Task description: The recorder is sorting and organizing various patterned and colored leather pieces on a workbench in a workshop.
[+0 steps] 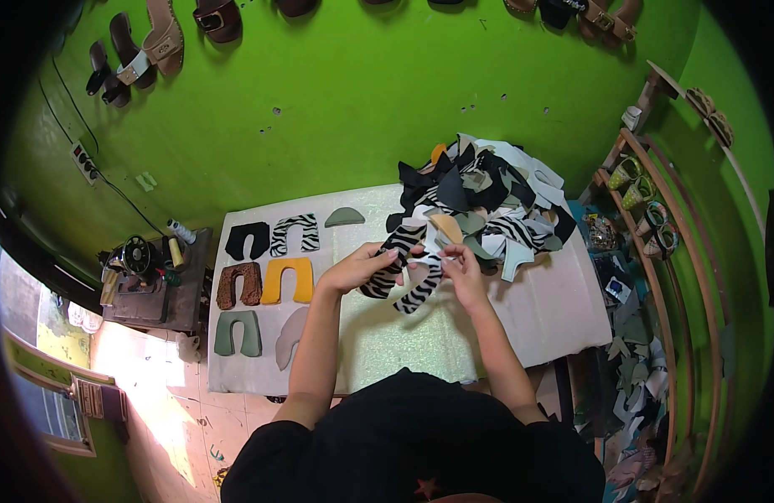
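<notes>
Above the middle of the table, my left hand (363, 267) is closed around a dark zebra-print piece (378, 287). My right hand (465, 275) pinches the edge of a curved black-and-white zebra-print piece (418, 295) beside it; the two overlap, so where one ends is partly hidden. To the left lie U-shaped pieces in rows: black (236, 243), zebra-print (295, 222), brown spotted (227, 287), yellow (274, 282) and green (225, 334). A greyish curved piece (284, 345) is partly covered by my left forearm. A green half-moon piece (344, 217) lies behind them.
A large heap of mixed cut scraps (487, 197) covers the table's (538, 318) back right. A sewing machine (139, 260) with thread spools stands at left. To the right is a wooden rack (655, 251) with shoes, and scraps piled below. Sandals (164, 38) hang on the green wall.
</notes>
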The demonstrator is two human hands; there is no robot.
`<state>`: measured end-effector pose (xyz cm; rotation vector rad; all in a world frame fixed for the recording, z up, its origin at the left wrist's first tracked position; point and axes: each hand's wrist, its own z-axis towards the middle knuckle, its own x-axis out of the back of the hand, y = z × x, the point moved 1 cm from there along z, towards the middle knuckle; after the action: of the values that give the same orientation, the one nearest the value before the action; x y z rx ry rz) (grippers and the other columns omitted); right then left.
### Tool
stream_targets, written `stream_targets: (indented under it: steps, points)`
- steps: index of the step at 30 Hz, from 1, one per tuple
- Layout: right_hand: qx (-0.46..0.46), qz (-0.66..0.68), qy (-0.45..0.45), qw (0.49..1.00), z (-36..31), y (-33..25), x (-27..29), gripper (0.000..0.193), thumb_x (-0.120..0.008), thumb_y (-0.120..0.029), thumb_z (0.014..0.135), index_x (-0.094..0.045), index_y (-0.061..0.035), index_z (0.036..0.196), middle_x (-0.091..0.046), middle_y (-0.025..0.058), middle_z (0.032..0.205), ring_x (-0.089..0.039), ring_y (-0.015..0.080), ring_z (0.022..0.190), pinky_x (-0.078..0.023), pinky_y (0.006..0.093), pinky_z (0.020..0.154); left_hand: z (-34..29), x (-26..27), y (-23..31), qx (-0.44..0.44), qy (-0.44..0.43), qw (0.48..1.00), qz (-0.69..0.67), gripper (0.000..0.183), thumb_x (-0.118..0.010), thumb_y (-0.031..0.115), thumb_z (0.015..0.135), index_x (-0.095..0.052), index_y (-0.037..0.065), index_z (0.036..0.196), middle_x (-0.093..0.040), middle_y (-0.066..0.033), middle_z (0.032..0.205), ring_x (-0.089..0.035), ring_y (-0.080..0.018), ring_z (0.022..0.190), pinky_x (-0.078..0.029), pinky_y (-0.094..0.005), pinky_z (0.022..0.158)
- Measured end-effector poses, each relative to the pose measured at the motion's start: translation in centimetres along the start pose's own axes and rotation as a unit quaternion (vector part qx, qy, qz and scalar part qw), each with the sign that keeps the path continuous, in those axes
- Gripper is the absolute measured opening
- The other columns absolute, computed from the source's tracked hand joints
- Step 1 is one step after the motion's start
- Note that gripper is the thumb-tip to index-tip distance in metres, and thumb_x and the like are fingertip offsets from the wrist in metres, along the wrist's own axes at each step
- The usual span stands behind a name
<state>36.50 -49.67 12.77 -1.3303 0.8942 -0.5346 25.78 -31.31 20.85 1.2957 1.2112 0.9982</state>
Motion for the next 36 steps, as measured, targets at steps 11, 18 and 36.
stream_targets:
  steps: [11,18,36]
  points:
    - [0.139,-0.190,-0.248,0.940,-1.0,-2.5,-5.8,0.027,-0.055,-0.003,0.071,-0.052,-0.0094,0.097,-0.046,0.0041,0.118,-0.038,0.0207,0.115,-0.028,0.0372,0.096,-6.3,0.7,0.7,0.103,-0.066,0.984,0.133,0.049,-0.030,0.040,0.093,-0.059,0.003,0.107,-0.061,-0.0023,0.079,-0.052,-0.0049,0.062,-0.043,-0.0188,0.062]
    - [0.133,-0.216,-0.338,0.907,-2.1,-3.0,-9.3,0.016,-0.055,-0.006,0.074,-0.053,-0.0065,0.090,-0.042,0.0033,0.125,-0.033,0.0221,0.119,-0.025,0.0355,0.098,-9.5,2.7,0.3,0.147,-0.076,0.979,0.118,0.044,-0.035,0.039,0.092,-0.062,0.005,0.099,-0.059,-0.0001,0.066,-0.049,-0.0030,0.056,-0.037,-0.0162,0.048]
    - [0.010,-0.241,-0.324,0.915,-1.2,-1.1,-14.3,0.019,-0.062,-0.016,0.078,-0.052,-0.0022,0.086,-0.054,0.0000,0.073,-0.050,0.0085,0.070,-0.041,0.0229,0.065,-15.0,8.8,-0.7,0.083,0.069,0.991,0.080,0.040,-0.043,0.034,0.089,-0.060,0.000,0.100,-0.061,-0.0046,0.074,-0.056,-0.0065,0.062,-0.045,-0.0185,0.052]
